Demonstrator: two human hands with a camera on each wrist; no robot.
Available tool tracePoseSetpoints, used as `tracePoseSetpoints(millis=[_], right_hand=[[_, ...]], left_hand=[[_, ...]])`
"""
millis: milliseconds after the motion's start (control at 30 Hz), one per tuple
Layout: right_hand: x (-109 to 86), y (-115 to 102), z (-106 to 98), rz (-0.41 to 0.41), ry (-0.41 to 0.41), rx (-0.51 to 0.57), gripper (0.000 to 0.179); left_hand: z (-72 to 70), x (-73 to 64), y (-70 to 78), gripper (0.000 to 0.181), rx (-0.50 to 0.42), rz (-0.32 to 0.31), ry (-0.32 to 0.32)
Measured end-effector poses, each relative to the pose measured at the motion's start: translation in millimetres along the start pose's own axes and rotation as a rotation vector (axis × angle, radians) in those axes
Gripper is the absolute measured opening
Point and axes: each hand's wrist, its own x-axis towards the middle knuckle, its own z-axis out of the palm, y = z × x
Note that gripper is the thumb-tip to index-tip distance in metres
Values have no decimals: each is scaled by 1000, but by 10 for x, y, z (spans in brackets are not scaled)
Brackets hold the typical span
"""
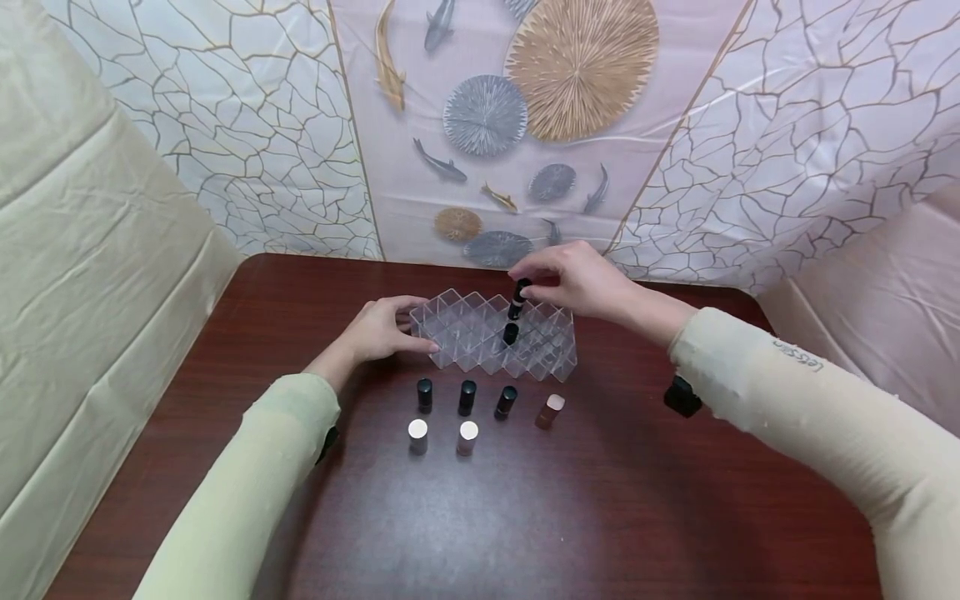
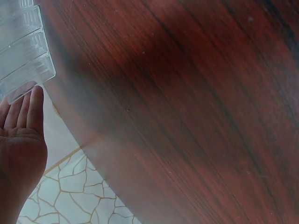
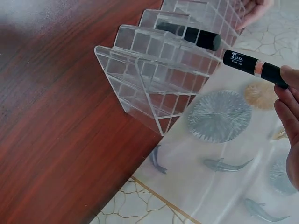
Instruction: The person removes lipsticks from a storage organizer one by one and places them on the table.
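Observation:
A clear lipstick organizer (image 1: 480, 333) with diamond-shaped slots stands on the table. My left hand (image 1: 381, 327) holds its left end, thumb at the front and fingers along the side and back; in the left wrist view the fingers (image 2: 35, 107) lie against the clear plastic. My right hand (image 1: 577, 275) pinches one end of a black lipstick tube (image 3: 243, 62) with a coppery band and white lettering, tilted over the organizer. Another black lipstick (image 3: 202, 38) stands in a slot close to the held tube's lower end.
In front of the organizer stand black lipsticks (image 1: 467, 397), a brown lipstick with a pale top (image 1: 550, 412) and two white-topped tubes (image 1: 417, 436). The dark red wooden table (image 1: 637, 500) meets a patterned cloth backdrop (image 1: 487, 208) at its far edge.

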Motion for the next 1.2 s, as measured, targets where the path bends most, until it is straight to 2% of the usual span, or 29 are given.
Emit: tracePoseSetpoints(millis=[200,633,933,1200], right_hand=[[-80,-94,-93,-34,16,7,32],[-321,-340,-162,-94,25,5,30],[-444,-511,-69,-178,41,46,31],[-581,-620,73,-199,24,105,31]], left_hand=[[-6,-7,10,87,9,-2,2],[6,-5,11,87,14,-3,5],[8,-2,6,86,14,8,10],[11,3,8,87,9,11,10]])
